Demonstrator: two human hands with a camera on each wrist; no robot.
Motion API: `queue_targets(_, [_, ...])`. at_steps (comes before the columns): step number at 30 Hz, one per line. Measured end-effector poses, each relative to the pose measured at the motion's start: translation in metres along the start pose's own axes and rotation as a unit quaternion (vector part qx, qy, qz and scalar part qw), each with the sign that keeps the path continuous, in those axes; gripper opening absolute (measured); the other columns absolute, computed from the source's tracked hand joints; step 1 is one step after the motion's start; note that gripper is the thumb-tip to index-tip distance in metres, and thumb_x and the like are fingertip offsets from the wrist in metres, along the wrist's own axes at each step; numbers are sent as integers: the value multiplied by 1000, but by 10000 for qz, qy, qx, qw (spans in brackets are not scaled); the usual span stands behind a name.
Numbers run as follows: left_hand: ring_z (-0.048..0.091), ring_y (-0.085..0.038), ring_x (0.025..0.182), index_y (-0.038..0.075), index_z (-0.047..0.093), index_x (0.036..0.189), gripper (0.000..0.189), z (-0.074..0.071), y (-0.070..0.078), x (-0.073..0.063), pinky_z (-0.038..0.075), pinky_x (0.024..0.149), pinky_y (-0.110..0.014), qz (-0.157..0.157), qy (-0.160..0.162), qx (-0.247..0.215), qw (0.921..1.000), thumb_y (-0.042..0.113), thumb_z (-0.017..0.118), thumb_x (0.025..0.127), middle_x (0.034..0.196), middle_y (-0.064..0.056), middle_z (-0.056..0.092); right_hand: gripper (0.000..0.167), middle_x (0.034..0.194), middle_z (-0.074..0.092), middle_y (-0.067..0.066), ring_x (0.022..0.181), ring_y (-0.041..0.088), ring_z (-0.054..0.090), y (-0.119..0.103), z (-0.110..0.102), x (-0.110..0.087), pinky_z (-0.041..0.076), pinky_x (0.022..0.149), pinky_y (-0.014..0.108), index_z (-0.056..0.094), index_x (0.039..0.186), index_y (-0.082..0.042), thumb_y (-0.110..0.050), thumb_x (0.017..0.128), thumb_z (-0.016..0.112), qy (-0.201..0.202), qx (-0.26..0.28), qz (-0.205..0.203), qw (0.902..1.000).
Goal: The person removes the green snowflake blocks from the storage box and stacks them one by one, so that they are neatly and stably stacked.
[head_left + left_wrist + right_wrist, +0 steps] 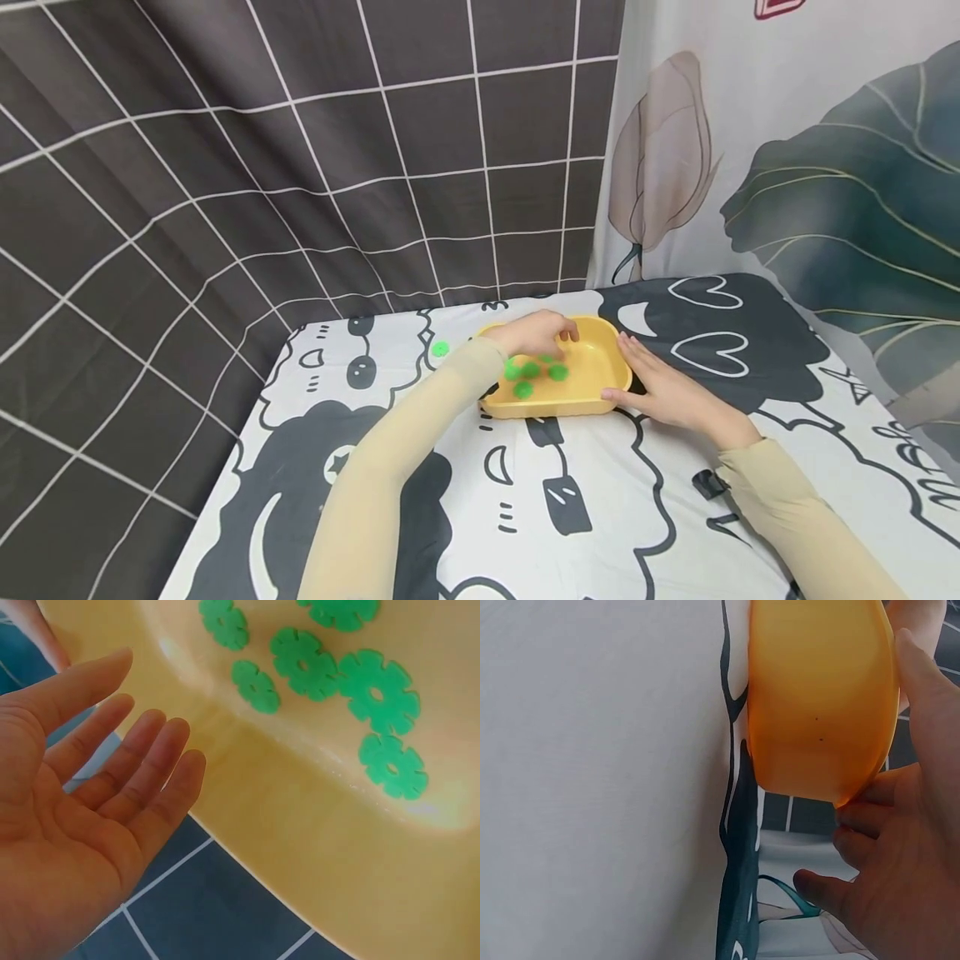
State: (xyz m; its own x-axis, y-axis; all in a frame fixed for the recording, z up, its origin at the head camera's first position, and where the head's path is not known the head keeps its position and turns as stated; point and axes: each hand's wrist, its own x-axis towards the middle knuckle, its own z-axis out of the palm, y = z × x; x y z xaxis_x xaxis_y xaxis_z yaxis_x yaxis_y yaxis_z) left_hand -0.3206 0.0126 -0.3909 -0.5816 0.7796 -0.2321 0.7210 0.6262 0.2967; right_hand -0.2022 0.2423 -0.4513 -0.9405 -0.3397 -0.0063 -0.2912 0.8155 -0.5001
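Note:
A yellow plastic tray (600, 377) with raised sides lies on the patterned cloth. Several green notched snowflake discs (304, 664) lie flat on its floor, gathered toward the left side in the head view. My left hand (536, 333) reaches over the tray, above the discs. Seen from the left wrist, its fingers (169, 776) are loosely extended, palm showing, with nothing in them. At the tray's right end, my right hand (663, 387) is spread, its thumb near the front corner and its fingers along the far side. From the right wrist, fingertips (851, 817) touch the outer wall.
One loose green disc (440, 349) lies on the cloth left of the tray. The black-and-white cloth (510, 483) covers the surface. Behind it hangs a dark grid-patterned curtain (420, 208), with a leaf-print curtain (825, 200) at the right.

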Motion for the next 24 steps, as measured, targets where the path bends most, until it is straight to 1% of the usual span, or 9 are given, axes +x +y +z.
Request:
queue_targets(4, [57, -17, 105, 8, 65, 128, 39, 4, 1, 2, 45, 94, -26, -38, -121, -9, 9999, 7, 72, 89, 120, -8, 64, 105, 167, 11, 19, 152, 40, 11, 1, 2, 0, 20, 116, 62, 14, 160, -3, -66, 91, 60, 40, 36, -32, 10000])
queue_targets(7, [57, -17, 106, 8, 66, 126, 39, 7, 1, 2, 45, 94, -25, -79, -236, 75, 9997, 7, 71, 88, 120, -8, 64, 104, 167, 11, 19, 152, 40, 11, 1, 3, 1, 21, 117, 61, 14, 160, -3, -65, 91, 60, 57, 38, -106, 9999])
queue_targets(10, [57, -17, 104, 8, 67, 124, 37, 8, 0, 2, 45, 92, -25, -166, -277, 152, 9994, 7, 71, 87, 118, -6, 65, 104, 167, 11, 19, 152, 40, 11, 1, 4, 3, 21, 117, 60, 14, 160, -2, -65, 91, 60, 65, 62, -186, 9998])
queue_targets(13, [57, -16, 101, 9, 67, 124, 38, 10, 0, 4, 46, 90, -24, -258, -325, 20, 9991, 5, 72, 86, 116, -4, 64, 103, 167, 11, 18, 152, 39, 11, 0, 2, 4, 20, 118, 59, 15, 160, -3, -65, 91, 61, 91, 76, -183, 9998])
queue_targets(16, [57, -15, 97, 8, 66, 124, 39, 13, 1, 7, 46, 86, -22, -261, -514, -209, 9981, 2, 72, 85, 113, -4, 63, 104, 167, 11, 18, 152, 39, 10, 1, 1, 3, 20, 118, 59, 15, 160, -2, -64, 91, 61, 73, 76, -136, 9999])
queue_targets(20, [58, -13, 88, 7, 67, 119, 37, 19, 1, 13, 47, 79, -19, -204, -708, -241, 9970, -1, 74, 83, 109, -3, 63, 105, 167, 11, 18, 152, 39, 10, 3, 1, 1, 20, 118, 59, 14, 160, -2, -64, 91, 62, 47, 112, -128, 9998])
queue_targets(22, [57, -12, 83, 8, 67, 115, 35, 20, 1, 15, 47, 75, -18, -191, -729, -195, 9970, -1, 74, 82, 108, -3, 62, 105, 167, 11, 18, 152, 39, 10, 3, 1, 1, 20, 118, 59, 14, 160, -2, -64, 90, 62, 56, 112, -129, 9998])
queue_targets(24, [57, -12, 76, 8, 66, 112, 33, 21, 1, 15, 48, 71, -19, -232, -742, -263, 9966, -2, 74, 82, 107, -3, 61, 104, 167, 12, 18, 152, 39, 10, 4, 1, 1, 20, 118, 59, 15, 160, -2, -64, 90, 62, 84, 113, -130, 9998])
